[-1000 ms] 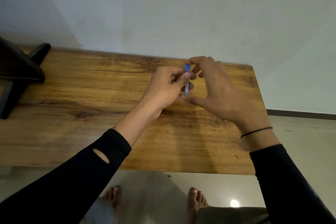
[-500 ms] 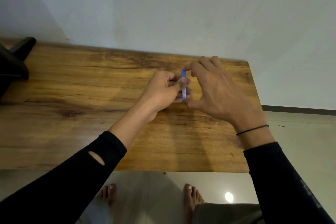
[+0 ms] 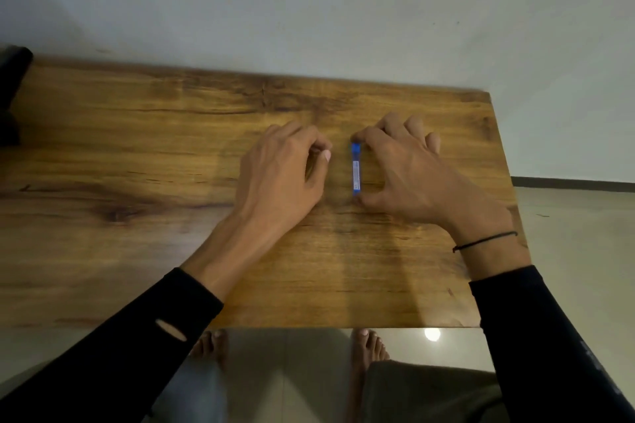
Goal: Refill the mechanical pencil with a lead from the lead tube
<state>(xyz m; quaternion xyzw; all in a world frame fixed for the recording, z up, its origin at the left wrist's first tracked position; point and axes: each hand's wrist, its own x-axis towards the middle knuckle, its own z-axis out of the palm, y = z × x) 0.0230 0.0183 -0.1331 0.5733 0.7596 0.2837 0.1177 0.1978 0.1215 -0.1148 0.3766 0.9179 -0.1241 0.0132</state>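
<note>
The lead tube (image 3: 355, 170) is a slim blue stick with a pale label, lying lengthwise away from me, low over the wooden table (image 3: 137, 165). My right hand (image 3: 409, 175) grips it by its ends, index fingertip on the far end and thumb on the near end. Whether the tube touches the wood I cannot tell. My left hand (image 3: 281, 175) is just left of the tube and apart from it. Its fingers are curled and its thumb is pressed to them, with nothing visible in the pinch. No mechanical pencil is in view.
A dark object (image 3: 12, 93) pokes in at the table's far left edge. A pale wall runs along the table's back. The table's right edge (image 3: 501, 182) lies close to my right hand. My bare feet (image 3: 367, 347) stand on the floor below the front edge.
My left hand has let go of the lead tube and moved left. The tube, now only in my right hand, has come down toward the table.
</note>
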